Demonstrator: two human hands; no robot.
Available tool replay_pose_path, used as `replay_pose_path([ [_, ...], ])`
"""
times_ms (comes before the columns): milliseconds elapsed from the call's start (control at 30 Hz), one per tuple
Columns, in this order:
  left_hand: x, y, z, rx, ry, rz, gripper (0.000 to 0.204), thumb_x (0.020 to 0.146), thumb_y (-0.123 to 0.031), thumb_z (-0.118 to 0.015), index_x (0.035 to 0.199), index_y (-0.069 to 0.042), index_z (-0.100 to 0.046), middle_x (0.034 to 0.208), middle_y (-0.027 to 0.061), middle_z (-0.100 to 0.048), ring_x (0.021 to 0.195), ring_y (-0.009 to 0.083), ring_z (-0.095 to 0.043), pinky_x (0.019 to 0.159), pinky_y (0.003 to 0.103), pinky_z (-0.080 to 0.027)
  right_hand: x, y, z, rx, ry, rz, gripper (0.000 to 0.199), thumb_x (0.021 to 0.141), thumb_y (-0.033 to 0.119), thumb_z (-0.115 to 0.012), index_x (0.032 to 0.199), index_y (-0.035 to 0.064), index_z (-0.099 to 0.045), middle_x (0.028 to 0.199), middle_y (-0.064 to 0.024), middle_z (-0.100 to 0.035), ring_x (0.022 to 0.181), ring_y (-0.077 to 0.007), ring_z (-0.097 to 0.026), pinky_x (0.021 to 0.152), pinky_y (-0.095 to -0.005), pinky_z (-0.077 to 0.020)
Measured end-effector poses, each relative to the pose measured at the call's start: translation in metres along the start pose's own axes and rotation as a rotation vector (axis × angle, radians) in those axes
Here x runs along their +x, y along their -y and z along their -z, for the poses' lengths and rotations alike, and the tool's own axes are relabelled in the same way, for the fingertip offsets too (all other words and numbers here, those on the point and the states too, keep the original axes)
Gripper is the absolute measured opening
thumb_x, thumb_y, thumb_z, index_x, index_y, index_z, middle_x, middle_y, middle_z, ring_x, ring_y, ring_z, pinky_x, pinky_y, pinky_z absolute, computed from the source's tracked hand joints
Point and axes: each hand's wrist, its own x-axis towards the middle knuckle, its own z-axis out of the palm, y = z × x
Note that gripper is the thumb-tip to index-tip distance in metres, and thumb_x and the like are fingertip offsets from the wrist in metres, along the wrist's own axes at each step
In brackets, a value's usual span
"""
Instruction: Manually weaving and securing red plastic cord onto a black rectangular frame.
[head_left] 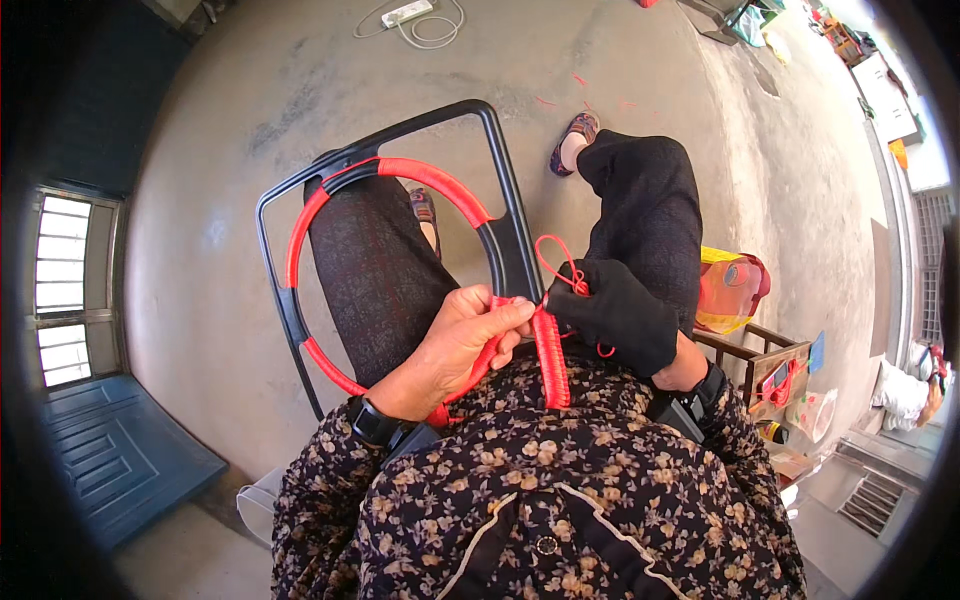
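Observation:
Over my lap lies a black frame [508, 185], roughly square, with a ring inside it. Red wrapping [432, 178] covers several stretches of the ring, and bare black shows between them. My left hand [450, 345], bare, pinches the frame at its near right part, thumb on top. Just right of the thumb, a bar wrapped closely in red cord [551, 365] points toward my body. My right hand [620, 315] wears a black glove and is closed on a thin red cord [552, 262], which loops up above the fingers. The fingertips are partly hidden.
To my right stand a wooden stool or rack [765, 355] and a red-and-yellow container [728, 290]. A white power strip [407, 13] with its cable lies on the floor ahead. Red scraps [580, 80] are scattered there. A blue panelled door [135, 450] is at the left.

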Motion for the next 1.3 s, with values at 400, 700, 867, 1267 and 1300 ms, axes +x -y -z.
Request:
replay_pose_path([
  [400,0.002,-0.006,-0.003,0.043,0.019,-0.099,0.016,0.084,-0.006,-0.065,0.097,-0.002,-0.056,0.074,0.0001,-0.056,0.053,0.0052,-0.048,0.041,0.02,-0.036,-0.03,-0.012,0.042,0.333,-0.381,0.118,0.032,0.094,0.028,-0.053,0.093,-0.0011,-0.066,0.069,-0.0009,-0.06,0.06,-0.0075,-0.052,0.056,-0.0226,-0.0401],
  [700,0.004,-0.009,-0.009,0.061,0.025,-0.101,0.014,0.084,-0.008,-0.066,0.094,-0.003,-0.056,0.075,0.0016,-0.058,0.051,0.0056,-0.049,0.04,0.02,-0.036,-0.023,0.011,0.001,-0.105,-0.033,0.131,0.027,0.085,0.024,-0.066,0.097,0.0008,-0.066,0.076,-0.0021,-0.062,0.068,-0.0073,-0.054,0.061,-0.025,-0.0452],
  [867,0.001,-0.012,-0.013,-0.046,0.013,-0.096,0.013,0.086,-0.009,-0.065,0.094,-0.004,-0.055,0.077,0.003,-0.059,0.051,0.0067,-0.05,0.04,0.021,-0.037,-0.019,0.005,0.0,0.088,0.015,0.009,0.025,0.083,0.019,-0.068,0.098,-0.0002,-0.065,0.077,-0.0016,-0.062,0.069,-0.007,-0.053,0.063,-0.0254,-0.046],
  [1267,-0.002,-0.013,-0.017,0.109,0.071,-0.143,0.017,0.083,-0.007,-0.067,0.095,-0.003,-0.056,0.073,0.0003,-0.057,0.052,0.0053,-0.05,0.041,0.02,-0.037,-0.001,-0.028,0.007,0.093,-0.28,0.315,0.029,0.092,0.02,-0.055,0.113,0.0007,-0.06,0.079,-0.0011,-0.061,0.063,-0.0061,-0.053,0.057,-0.0218,-0.0418],
  [1300,-0.003,-0.012,-0.017,0.1,0.045,-0.147,0.018,0.083,-0.007,-0.068,0.097,-0.002,-0.058,0.072,-0.0007,-0.056,0.051,0.0046,-0.048,0.04,0.019,-0.036,0.001,-0.037,0.006,-0.14,-0.299,0.555,0.03,0.093,0.021,-0.053,0.114,0.0003,-0.059,0.079,-0.0008,-0.061,0.063,-0.006,-0.053,0.057,-0.0215,-0.0414],
])
